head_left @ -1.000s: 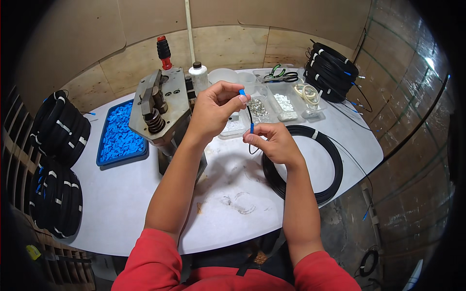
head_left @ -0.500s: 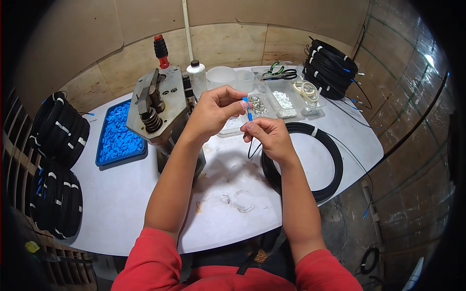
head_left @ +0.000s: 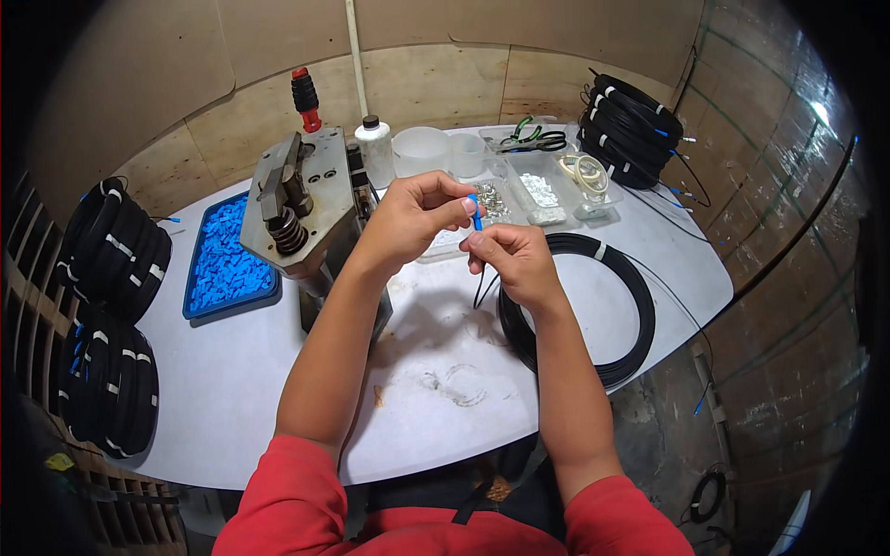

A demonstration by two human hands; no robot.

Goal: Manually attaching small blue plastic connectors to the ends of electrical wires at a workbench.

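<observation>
A: What's before you?
B: Your broad white table [head_left: 222,398], bearing a round coil of black cable [head_left: 646,315] near your right hand [head_left: 521,259].
A: Your fingers?
B: Pinched together, your left hand [head_left: 414,218] above the right; a thin black cable [head_left: 478,289] bends below them.
A: Pinching what?
B: A small blue plastic connector [head_left: 478,221] above the table: your left fingers hold its top, your right probably its lower end, partly hidden.

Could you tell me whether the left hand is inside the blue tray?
No, the left hand pinches a small blue piece, well to the right of the blue tray.
</observation>
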